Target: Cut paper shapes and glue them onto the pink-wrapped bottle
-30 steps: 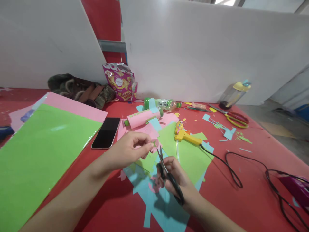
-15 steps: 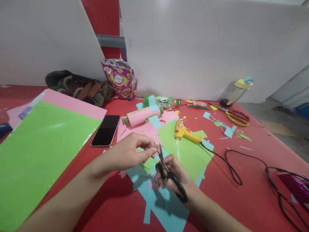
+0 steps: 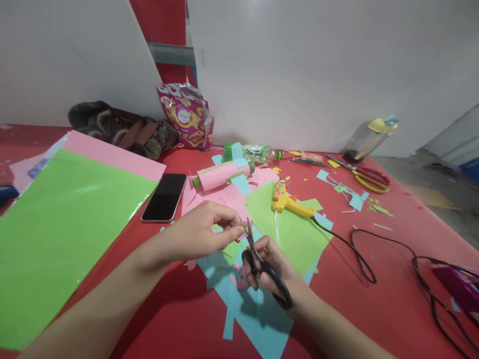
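Observation:
Between thumb and fingertips, my left hand [image 3: 209,229] pinches a small piece of green paper [image 3: 243,225]. My right hand [image 3: 273,264] grips black-handled scissors [image 3: 277,281], fingers in the loops. Their blades point up and away from me, right at the green piece, slightly parted. Beneath both hands lie light blue paper sheets [image 3: 258,324] with several green and pink scraps on top. Just beyond is a pink paper-wrapped roll [image 3: 222,175] with green showing at its ends. To its right, a yellow glue gun [image 3: 294,207] rests on green paper [image 3: 299,244].
A black phone [image 3: 164,197] and large green sheets [image 3: 71,224] lie left. Behind are a snack bag [image 3: 187,117], a green-labelled bottle [image 3: 258,153] and a camouflage item [image 3: 119,130]. Larger scissors [image 3: 368,179], a clear cup [image 3: 370,137] and a black cord [image 3: 355,254] are on the right.
The view has shifted slightly, so background things sit a little higher. Both hands stay nearly in place; the scissor blades have moved very slightly against the green piece.

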A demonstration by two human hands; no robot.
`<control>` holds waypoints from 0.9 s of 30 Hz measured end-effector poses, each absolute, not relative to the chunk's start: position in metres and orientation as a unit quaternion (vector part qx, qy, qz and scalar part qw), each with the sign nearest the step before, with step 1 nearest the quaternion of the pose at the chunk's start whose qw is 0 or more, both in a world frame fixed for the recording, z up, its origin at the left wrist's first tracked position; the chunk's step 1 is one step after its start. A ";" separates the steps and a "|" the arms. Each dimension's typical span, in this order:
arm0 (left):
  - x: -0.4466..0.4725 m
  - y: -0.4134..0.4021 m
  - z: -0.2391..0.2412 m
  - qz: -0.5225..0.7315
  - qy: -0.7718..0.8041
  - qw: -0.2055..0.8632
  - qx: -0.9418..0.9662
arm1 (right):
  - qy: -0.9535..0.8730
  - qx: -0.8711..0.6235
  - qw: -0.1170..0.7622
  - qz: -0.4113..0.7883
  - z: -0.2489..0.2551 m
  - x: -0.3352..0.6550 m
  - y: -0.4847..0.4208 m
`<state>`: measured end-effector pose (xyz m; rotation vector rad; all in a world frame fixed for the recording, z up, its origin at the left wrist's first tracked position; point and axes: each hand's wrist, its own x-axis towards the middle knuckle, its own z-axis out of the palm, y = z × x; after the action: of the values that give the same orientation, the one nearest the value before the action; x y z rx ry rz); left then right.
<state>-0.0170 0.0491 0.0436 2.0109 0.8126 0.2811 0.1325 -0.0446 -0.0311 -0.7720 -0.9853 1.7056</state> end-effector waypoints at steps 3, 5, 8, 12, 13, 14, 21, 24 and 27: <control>-0.017 0.049 0.044 0.109 0.332 0.458 0.817 | -0.405 -0.319 0.493 0.701 -0.030 0.132 -0.045; -0.017 0.049 0.045 0.108 0.334 0.455 0.819 | -0.404 -0.319 0.496 0.700 -0.029 0.132 -0.045; -0.017 0.049 0.046 0.106 0.337 0.451 0.819 | -0.404 -0.326 0.494 0.697 -0.029 0.132 -0.046; -0.017 0.049 0.047 0.105 0.339 0.449 0.820 | -0.400 -0.340 0.488 0.697 -0.028 0.132 -0.045; -0.017 0.049 0.047 0.103 0.340 0.448 0.820 | -0.399 -0.343 0.488 0.697 -0.028 0.132 -0.045; -0.017 0.049 0.047 0.102 0.341 0.449 0.820 | -0.399 -0.345 0.488 0.696 -0.028 0.132 -0.045; -0.018 0.050 0.047 0.074 0.341 0.449 0.823 | -0.389 -0.342 0.489 0.702 -0.029 0.132 -0.045; -0.018 0.051 0.047 0.066 0.343 0.446 0.824 | -0.387 -0.344 0.489 0.702 -0.029 0.131 -0.045; -0.019 0.051 0.047 0.061 0.343 0.448 0.823 | -0.385 -0.348 0.485 0.703 -0.029 0.131 -0.046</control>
<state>-0.0186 0.0512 0.0472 2.0381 0.8489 0.1519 0.1313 -0.0456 -0.0290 -0.8473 -0.9379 1.7118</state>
